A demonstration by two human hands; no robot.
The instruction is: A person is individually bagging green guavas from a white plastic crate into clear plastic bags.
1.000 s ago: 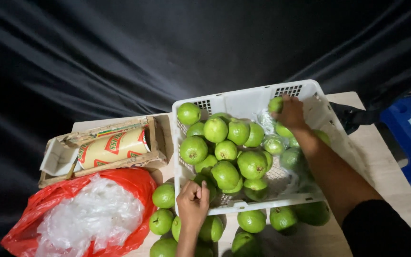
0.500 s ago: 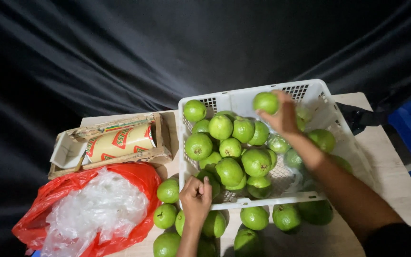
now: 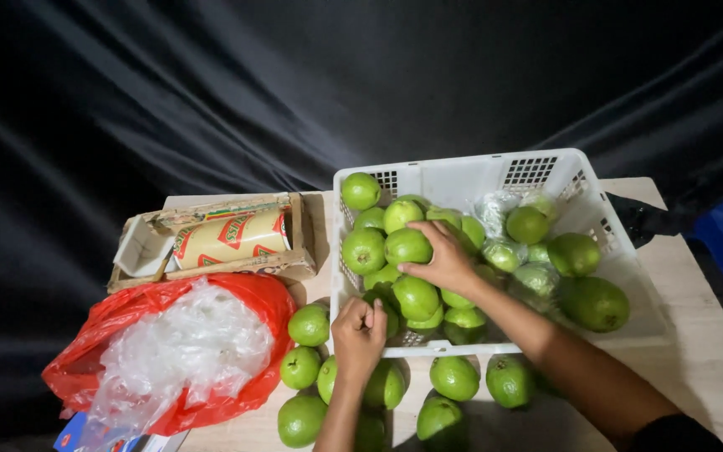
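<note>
Having swung down from the far rim of the white perforated plastic crate (image 3: 470, 180), now settling palm-down among the heaped round green guavas (image 3: 407, 247) near the crate's middle: right hand (image 3: 443, 258), fingers spread and curled over one fruit, pressing on it rather than lifting it clear. Half a second back, holding a single green fruit high by the crate's rear wall; now no fruit raised in that hand, so apparently set down or swapped for another in the heap, though impossible to say which one. Staying at the crate's near rim: left hand (image 3: 359, 336), clenched loosely into a fist, thumb tucked against the fingers, resting just outside the crate above the loose green guavas (image 3: 309, 324) scattered on the pale wooden table (image 3: 696, 335); whether anything small is inside that fist, cannot tell. Looking like sorting in progress, fruit inside the crate being handled one at a time while a separate group is gathering outside the near rim.

Lying toward the crate's right side: several guavas wrapped in clear plastic film (image 3: 504, 255). Sitting left of the crate, just apart from it: open brown cardboard box (image 3: 211, 238) with a printed cream paper roll inside. Spreading below that box, well left of the crate's near corner: red plastic bag (image 3: 110, 322) full of crumpled clear plastic wrappers (image 3: 186, 343).
</note>
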